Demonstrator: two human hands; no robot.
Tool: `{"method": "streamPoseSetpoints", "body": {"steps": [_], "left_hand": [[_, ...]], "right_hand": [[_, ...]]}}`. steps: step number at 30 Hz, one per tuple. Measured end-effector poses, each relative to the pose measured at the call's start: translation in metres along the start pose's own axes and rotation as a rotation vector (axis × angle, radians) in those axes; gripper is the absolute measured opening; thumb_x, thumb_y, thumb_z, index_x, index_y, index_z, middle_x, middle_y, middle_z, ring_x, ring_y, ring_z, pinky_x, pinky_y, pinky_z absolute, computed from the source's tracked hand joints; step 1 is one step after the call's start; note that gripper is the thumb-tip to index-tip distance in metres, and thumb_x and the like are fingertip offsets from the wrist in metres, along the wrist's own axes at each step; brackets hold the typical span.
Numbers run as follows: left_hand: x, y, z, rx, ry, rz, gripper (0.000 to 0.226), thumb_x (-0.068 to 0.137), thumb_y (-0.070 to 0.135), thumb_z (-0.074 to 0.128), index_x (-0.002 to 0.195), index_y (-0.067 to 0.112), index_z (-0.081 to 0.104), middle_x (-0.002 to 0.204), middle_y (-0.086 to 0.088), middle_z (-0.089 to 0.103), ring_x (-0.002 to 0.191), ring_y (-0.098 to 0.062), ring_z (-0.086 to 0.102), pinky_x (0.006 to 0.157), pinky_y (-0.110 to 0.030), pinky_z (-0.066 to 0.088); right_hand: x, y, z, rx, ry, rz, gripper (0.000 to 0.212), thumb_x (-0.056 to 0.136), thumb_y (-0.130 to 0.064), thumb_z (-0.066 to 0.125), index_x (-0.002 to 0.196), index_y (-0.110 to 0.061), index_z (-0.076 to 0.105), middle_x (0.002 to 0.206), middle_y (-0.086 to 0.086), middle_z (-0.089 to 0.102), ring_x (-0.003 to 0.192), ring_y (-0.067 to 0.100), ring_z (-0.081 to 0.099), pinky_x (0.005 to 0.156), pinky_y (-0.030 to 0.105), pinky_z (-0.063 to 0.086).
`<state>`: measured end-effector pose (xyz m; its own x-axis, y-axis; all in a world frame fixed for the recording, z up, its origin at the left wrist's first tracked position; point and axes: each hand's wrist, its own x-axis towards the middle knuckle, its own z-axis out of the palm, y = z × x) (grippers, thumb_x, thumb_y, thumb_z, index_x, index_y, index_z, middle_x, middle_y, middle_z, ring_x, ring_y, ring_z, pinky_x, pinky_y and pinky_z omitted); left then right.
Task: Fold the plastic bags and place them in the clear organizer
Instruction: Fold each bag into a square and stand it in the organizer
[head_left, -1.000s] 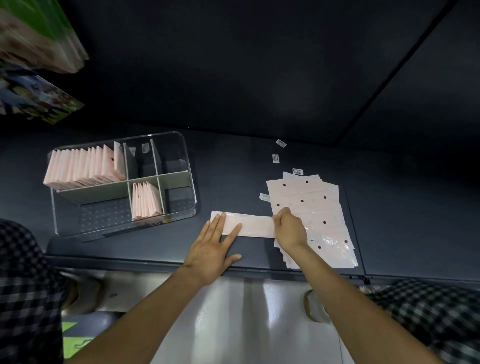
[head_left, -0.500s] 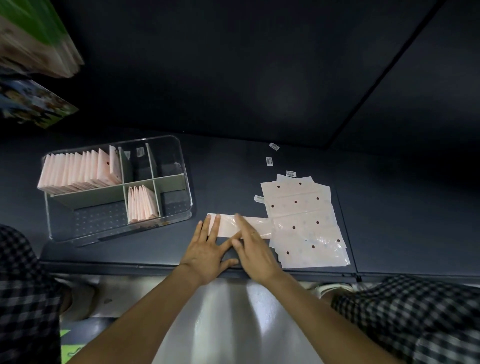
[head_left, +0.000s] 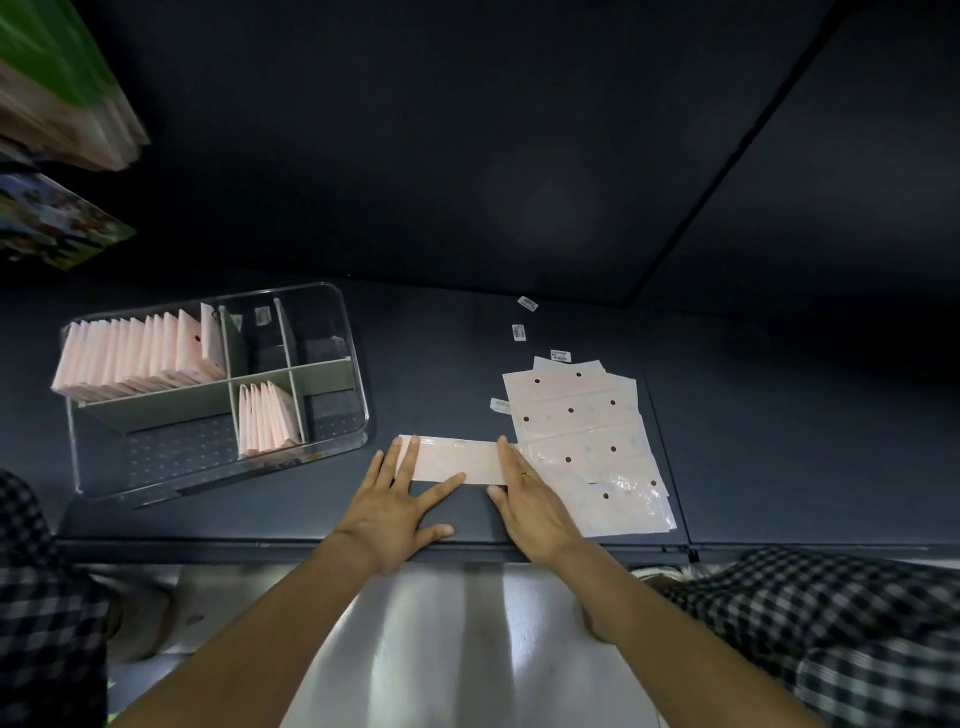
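Since half a second ago the right hand (head_left: 530, 499) has slid rightward along the strip (head_left: 457, 460), away from the left hand (head_left: 397, 506), so the two no longer touch. Both lie flat with fingers straight, gripping nothing. Left fingers press the strip's left end; right fingers press its right end, where it meets the stack (head_left: 592, 447) of unfolded pink bags with dark dots. A ring shows on one right finger.

That strip is a bag folded lengthwise, lying on the dark table (head_left: 779, 441) near its front edge, just right of the organizer (head_left: 358, 374). Folded bags stand on edge in two of the organizer's compartments: a long row in the far left one, a few in the near middle one. Small labels (head_left: 518, 331) lie scattered beyond the stack
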<state>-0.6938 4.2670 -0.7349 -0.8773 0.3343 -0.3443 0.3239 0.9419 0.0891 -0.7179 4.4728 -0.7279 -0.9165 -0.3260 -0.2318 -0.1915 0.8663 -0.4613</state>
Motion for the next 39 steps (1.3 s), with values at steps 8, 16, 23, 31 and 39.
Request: {"method": "streamPoseSetpoints", "body": {"steps": [8,16,23,31,39], "left_hand": [[-0.017,-0.032,-0.002,-0.151,0.016,-0.005,0.057,0.095,0.060,0.026,0.147,0.048,0.007,0.158,-0.003,-0.019,0.145,-0.018,-0.017,0.117,-0.035,-0.012],[-0.016,-0.028,-0.004,-0.224,0.021,-0.042,0.053,0.096,0.059,0.029,0.145,0.045,0.020,0.159,-0.001,-0.013,0.146,-0.016,-0.014,0.117,-0.038,-0.010],[-0.015,-0.007,-0.006,-0.088,0.178,-0.125,0.054,0.093,0.058,0.037,0.142,0.034,0.032,0.159,-0.011,0.001,0.145,-0.026,0.003,0.117,-0.040,0.000],[-0.021,0.021,-0.005,-0.221,0.184,0.075,0.045,0.097,0.038,0.044,0.138,0.021,0.044,0.139,0.002,0.043,0.128,-0.015,0.038,0.100,-0.028,0.034],[-0.030,0.016,-0.001,-0.448,0.272,0.003,0.030,0.096,0.016,0.047,0.121,0.022,0.062,0.121,0.005,0.061,0.114,-0.016,0.051,0.086,-0.022,0.038]], "right_hand": [[0.001,0.019,-0.017,-0.234,-0.010,-0.113,0.048,0.099,-0.019,0.041,0.143,-0.010,0.025,0.155,0.004,0.023,0.138,0.020,0.033,0.107,0.026,0.033],[0.012,0.018,-0.018,-0.496,0.067,-0.225,0.051,0.072,0.012,0.059,0.122,0.003,0.052,0.134,0.022,0.051,0.119,0.031,0.056,0.082,0.038,0.054],[0.001,0.003,-0.034,-0.481,0.239,-0.536,0.020,0.055,-0.004,0.077,0.072,-0.008,0.068,0.069,0.004,0.067,0.068,0.023,0.064,0.060,0.026,0.052],[-0.026,-0.024,-0.008,-0.280,0.278,-0.631,0.010,0.067,-0.015,0.075,0.072,-0.014,0.066,0.067,-0.005,0.064,0.065,0.017,0.061,0.068,0.026,0.046],[-0.032,-0.030,-0.001,-0.036,0.063,-0.301,0.026,0.079,-0.020,0.069,0.105,-0.018,0.066,0.097,-0.001,0.065,0.093,0.016,0.057,0.082,0.021,0.037]]}}
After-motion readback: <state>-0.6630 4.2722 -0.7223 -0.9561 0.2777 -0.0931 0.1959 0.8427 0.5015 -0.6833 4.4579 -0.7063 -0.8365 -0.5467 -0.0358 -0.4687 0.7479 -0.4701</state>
